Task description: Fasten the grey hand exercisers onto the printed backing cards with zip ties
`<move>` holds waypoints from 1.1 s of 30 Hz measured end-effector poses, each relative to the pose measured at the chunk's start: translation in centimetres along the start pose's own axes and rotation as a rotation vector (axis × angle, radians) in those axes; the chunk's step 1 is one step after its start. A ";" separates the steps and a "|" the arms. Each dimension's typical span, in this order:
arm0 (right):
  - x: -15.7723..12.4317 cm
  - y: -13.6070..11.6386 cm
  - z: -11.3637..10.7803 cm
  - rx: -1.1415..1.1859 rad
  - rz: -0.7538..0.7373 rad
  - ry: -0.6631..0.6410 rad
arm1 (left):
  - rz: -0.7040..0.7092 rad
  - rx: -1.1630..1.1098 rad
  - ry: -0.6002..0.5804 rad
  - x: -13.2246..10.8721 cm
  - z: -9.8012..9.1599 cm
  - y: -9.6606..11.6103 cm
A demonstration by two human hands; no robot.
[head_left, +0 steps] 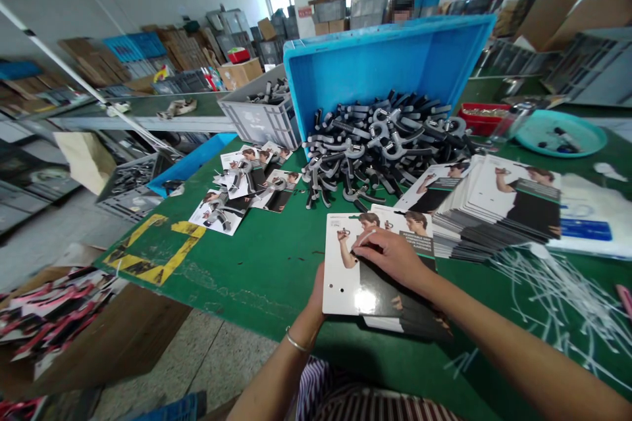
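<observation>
My left hand (317, 296) grips the left edge of a printed backing card (340, 302), its fingers hidden behind the card. The card shows a person's arm and has small punched holes. My right hand (395, 255) is over the card's upper middle, thumb and fingers pinched on what looks like a thin white cable tie (364, 237). Another card (424, 247) lies behind and under the held one. Beyond, a heap of grey and black hand grip strengtheners (375, 138) spills out of a tilted blue crate (365, 62). To the right stands a fanned stack of cards (469, 217).
Loose white cable ties (563, 302) lie at the right. Several cards with grip strengtheners (222, 210) sit at the left, near yellow-black tape (158, 250). A teal tray (557, 135), a red bin (484, 118) and a grey crate (261, 118) stand farther back.
</observation>
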State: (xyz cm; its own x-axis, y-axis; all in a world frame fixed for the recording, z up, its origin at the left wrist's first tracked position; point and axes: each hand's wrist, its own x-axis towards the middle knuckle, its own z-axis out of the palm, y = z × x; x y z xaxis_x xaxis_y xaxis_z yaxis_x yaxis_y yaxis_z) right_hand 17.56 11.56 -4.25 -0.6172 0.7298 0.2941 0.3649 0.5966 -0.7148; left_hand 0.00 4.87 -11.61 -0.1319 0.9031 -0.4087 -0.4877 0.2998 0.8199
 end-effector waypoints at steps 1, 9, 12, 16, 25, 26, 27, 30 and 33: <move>0.0 0.1 -0.1 0.024 0.001 -0.001 | 0.028 0.017 0.012 -0.4 -0.5 0.0; -0.2 0.2 -0.3 -0.036 -0.006 -0.078 | 0.112 0.290 -0.162 -4.6 -4.6 -0.5; -0.3 0.0 -0.2 -0.054 -0.010 -0.089 | 0.236 0.315 -0.071 -4.5 -3.7 -0.7; -0.3 -0.4 -0.5 -0.043 -0.029 -0.121 | 0.345 0.259 0.022 -3.8 -1.7 -1.1; -0.7 -0.7 -0.1 -0.130 -0.085 -0.096 | 0.207 0.224 0.085 -1.1 0.6 -0.4; -0.7 -0.8 -0.1 -0.139 -0.086 -0.083 | 0.200 0.239 0.085 -1.0 0.7 -0.1; -0.8 -0.9 -0.1 -0.145 -0.090 -0.068 | 0.193 0.251 0.087 -1.0 0.8 0.2; -0.9 -1.0 -0.1 -0.145 -0.123 -0.035 | 0.178 0.273 0.103 -1.1 0.8 0.7; -0.9 -1.0 0.0 -0.165 -0.157 -0.054 | 0.154 0.269 0.120 -0.8 0.7 0.8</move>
State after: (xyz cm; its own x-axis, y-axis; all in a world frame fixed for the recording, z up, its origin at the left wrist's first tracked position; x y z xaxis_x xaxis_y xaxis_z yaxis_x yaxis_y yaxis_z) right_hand 17.76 10.32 -3.74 -0.7102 0.6075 0.3557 0.3681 0.7511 -0.5480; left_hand 0.31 4.62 -10.37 -0.2950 0.9063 -0.3026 -0.2105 0.2472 0.9458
